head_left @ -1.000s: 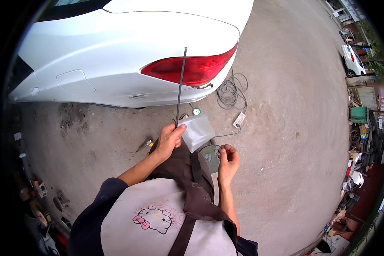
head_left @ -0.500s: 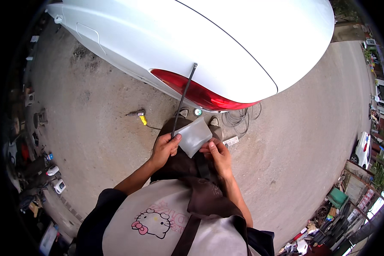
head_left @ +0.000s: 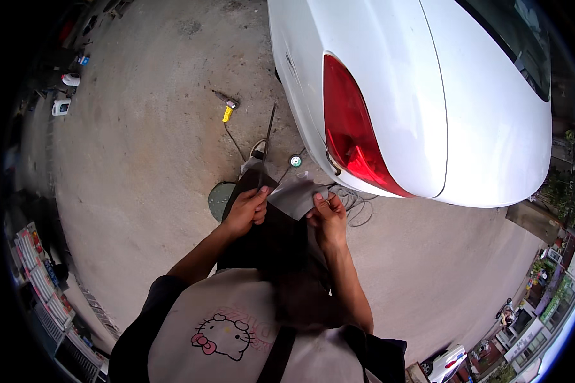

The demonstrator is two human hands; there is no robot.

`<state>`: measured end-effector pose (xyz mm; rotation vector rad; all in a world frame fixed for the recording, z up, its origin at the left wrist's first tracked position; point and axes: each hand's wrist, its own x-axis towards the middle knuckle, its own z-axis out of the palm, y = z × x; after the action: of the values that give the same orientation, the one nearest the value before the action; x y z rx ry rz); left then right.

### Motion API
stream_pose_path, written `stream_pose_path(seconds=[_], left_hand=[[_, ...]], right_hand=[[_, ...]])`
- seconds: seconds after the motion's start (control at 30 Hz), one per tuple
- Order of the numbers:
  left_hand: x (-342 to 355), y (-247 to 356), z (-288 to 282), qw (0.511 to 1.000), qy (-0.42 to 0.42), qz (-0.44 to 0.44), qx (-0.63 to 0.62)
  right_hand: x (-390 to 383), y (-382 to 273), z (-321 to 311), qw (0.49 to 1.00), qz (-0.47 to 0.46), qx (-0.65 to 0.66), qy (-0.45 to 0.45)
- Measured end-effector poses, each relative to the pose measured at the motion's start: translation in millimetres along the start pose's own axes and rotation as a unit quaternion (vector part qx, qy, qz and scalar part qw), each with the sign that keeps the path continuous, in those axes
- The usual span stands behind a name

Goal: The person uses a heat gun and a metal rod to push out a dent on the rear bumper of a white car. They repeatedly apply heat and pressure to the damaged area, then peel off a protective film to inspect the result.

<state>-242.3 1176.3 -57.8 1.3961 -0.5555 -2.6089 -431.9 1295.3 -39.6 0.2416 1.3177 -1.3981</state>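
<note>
My left hand (head_left: 247,210) is closed round the lower end of a long thin dark rod (head_left: 270,131), which points up and away past my shoe. My right hand (head_left: 326,214) pinches the right edge of a thin greyish sheet (head_left: 294,198), partly translucent, like plastic. The sheet's left corner comes close to my left fingers; whether they also grip it I cannot tell. Just beyond my hands is the rear corner of a white car (head_left: 396,96) with a red tail light (head_left: 351,121). The rod is apart from the car.
On the concrete ground lie a yellow-handled power tool (head_left: 227,108) with a cord, a small round green-and-white item (head_left: 295,161) and a coiled cable (head_left: 362,210). A dark green round thing (head_left: 218,199) is beside my leg. White jugs (head_left: 61,107) stand far left.
My view and body have turned, so the car now lies further right. The rod's far end no longer overlaps the car. The sheet has tilted and partly folded between my hands.
</note>
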Motion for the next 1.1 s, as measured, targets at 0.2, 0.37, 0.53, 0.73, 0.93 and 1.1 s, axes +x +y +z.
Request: stream_pose_path(seconds=[0.2, 0.37, 0.53, 0.73, 0.93, 1.1], left_hand=[[20, 26, -14, 0.995, -0.068, 0.026, -0.061], [54, 43, -11, 0.993, -0.108, 0.028, -0.037], [93, 58, 0, 0.995, -0.096, 0.027, -0.021], [107, 58, 19, 0.997, -0.072, -0.008, 0.003], [124, 43, 27, 0.997, -0.067, -0.032, 0.036], [134, 30, 36, 0.996, -0.068, -0.028, 0.055]], right_hand=[[1, 3, 27, 0.992, 0.006, 0.128, 0.012], [22, 29, 19, 0.98, 0.005, 0.197, -0.014], [46, 42, 23, 0.97, -0.015, 0.241, -0.016], [40, 53, 16, 0.96, 0.013, 0.274, 0.051], [34, 47, 22, 0.949, 0.033, 0.313, 0.036], [50, 51, 7, 0.941, 0.054, 0.331, 0.045]])
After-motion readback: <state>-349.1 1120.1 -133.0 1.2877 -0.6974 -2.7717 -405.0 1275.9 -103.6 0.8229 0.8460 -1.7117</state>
